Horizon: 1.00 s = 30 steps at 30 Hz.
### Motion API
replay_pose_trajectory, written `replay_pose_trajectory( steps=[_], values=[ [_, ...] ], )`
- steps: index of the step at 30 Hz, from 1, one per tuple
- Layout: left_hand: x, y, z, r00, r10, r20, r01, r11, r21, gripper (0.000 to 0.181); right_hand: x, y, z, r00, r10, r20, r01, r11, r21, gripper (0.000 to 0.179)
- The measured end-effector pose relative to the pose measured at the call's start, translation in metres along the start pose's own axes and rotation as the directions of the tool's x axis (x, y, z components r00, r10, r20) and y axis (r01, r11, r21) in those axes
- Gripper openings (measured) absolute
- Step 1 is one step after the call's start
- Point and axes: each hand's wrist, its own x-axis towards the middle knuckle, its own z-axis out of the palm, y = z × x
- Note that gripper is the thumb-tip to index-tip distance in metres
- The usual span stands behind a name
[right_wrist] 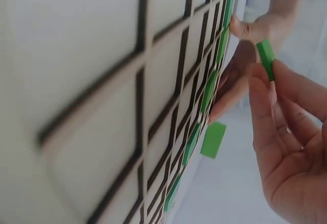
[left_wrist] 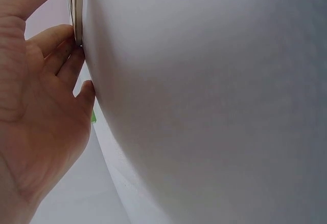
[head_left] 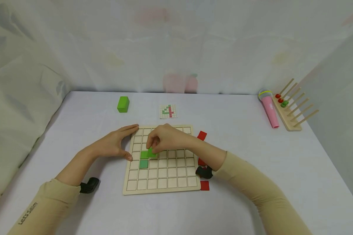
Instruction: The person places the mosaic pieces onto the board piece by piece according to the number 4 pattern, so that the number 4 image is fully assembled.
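My right hand (head_left: 166,138) is over the left half of a wooden grid board (head_left: 161,192). In the right wrist view its thumb and fingertips pinch a small green square tile (right_wrist: 265,59), raised off the board. A light green tile (head_left: 144,154) and a darker green tile (head_left: 143,164) lie in cells near the left edge; the right wrist view shows several green tiles in the grid. My left hand (head_left: 114,143) rests at the board's left edge, fingers extended to the upper corner and thumb lower down the side. My right hand hides some cells.
Red tiles (head_left: 204,185) lie along the board's right side, partly under my right forearm. Behind the board are a green block (head_left: 123,104) and a small pattern card (head_left: 168,111). A pink microphone (head_left: 270,109) and a wooden peg rack (head_left: 294,125) with beads stand far right.
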Motion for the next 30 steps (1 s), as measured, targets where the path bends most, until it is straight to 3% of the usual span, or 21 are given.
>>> replay_pose_trajectory(
  steps=[13, 30],
  values=[
    [0.000, -0.001, 0.001, 1.000, 0.010, -0.005, -0.010, 1.000, 0.006, 0.124, 0.007, -0.009, 0.016, 0.987, 0.152, 0.052, -0.149, 0.987, -0.056, 0.012],
    [0.000, 0.000, 0.001, 1.000, 0.008, -0.004, -0.008, 1.000, 0.014, 0.124, 0.006, -0.011, 0.022, 0.989, 0.139, 0.056, -0.127, 0.977, -0.169, 0.011]
  ],
)
